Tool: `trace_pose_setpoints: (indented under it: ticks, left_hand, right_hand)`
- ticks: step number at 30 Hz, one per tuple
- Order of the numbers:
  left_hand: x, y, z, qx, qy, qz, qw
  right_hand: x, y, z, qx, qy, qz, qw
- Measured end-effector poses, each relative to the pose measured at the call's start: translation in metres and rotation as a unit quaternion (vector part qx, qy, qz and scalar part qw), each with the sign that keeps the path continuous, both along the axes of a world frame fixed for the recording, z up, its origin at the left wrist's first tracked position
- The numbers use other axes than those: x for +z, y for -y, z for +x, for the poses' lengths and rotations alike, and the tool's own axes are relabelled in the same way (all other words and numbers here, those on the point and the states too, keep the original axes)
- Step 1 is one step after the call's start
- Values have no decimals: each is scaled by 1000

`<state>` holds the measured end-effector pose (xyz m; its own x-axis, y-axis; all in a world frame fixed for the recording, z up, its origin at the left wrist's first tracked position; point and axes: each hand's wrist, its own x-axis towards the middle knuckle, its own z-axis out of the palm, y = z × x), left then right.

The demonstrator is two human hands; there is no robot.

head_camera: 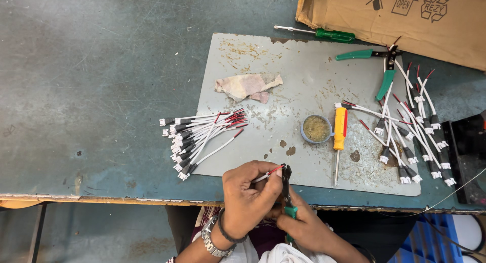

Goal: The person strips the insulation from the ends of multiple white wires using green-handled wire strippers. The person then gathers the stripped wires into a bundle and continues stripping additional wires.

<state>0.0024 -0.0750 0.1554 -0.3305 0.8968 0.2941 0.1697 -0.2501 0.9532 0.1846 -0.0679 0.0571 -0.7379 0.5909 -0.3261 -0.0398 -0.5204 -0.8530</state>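
A metal sheet (304,91) lies on the workbench (101,81). On it, a dish (316,129) sits at centre, a rag (246,86) at ten o'clock, a wire bundle (202,136) at nine, loose wires (415,126) at three. Both hands (268,207) meet at six o'clock.

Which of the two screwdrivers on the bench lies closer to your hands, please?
The yellow-handled screwdriver, lying on the grey metal sheet beside the small round tin. The green-handled screwdriver lies far off by the cardboard box.

Bare table (101,75) lies open far left, while wire bundles (202,136), a rag (245,86), flux tin (316,129) and 2 screwdrivers (339,136) crowd the plate (283,55).
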Motion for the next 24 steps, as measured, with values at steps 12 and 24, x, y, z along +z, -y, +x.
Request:
trace_pose_setpoints:
  ticks: [12, 24]
  left_hand:
    - [0, 0, 0, 24, -65, 37, 997]
    - [-3, 3, 4, 2, 29, -32, 999]
  right_hand:
    - [49, -9, -17, -5, 124, 148, 981]
    - [55, -10, -21, -11, 166, 142, 976]
